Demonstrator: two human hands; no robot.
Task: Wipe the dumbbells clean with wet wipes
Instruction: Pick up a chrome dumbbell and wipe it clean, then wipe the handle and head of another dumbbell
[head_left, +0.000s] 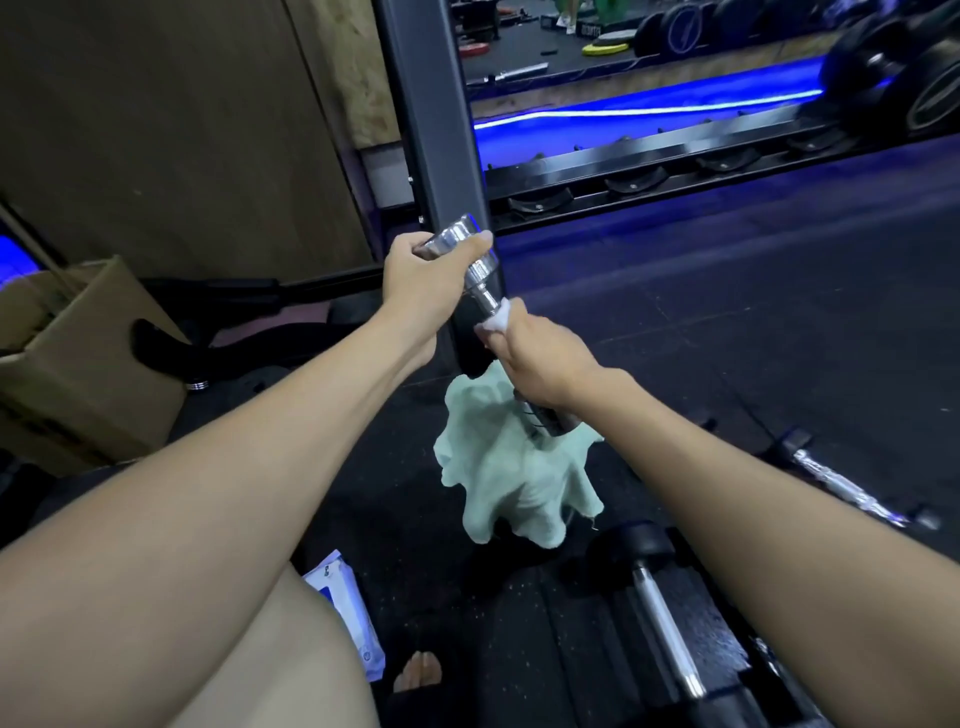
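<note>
Mid-wipe, I'd say; left hand (415, 270) grips the top end of the shiny chrome dumbbell (480, 283), right hand (540, 358) wraps a white wet wipe (496, 322) round its handle, above the mint-green towel (514, 483); a black dumbbell (662, 618) right of the towel looks untouched.

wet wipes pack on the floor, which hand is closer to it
Neither is close, but the left hand looks slightly nearer. It grips the chrome dumbbell's top end. The right hand wipes its handle. The wipes pack lies by the knee.

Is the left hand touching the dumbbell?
Touching. The head view shows the left hand curled round the dumbbell at its top chrome end, thumb across it.
</note>
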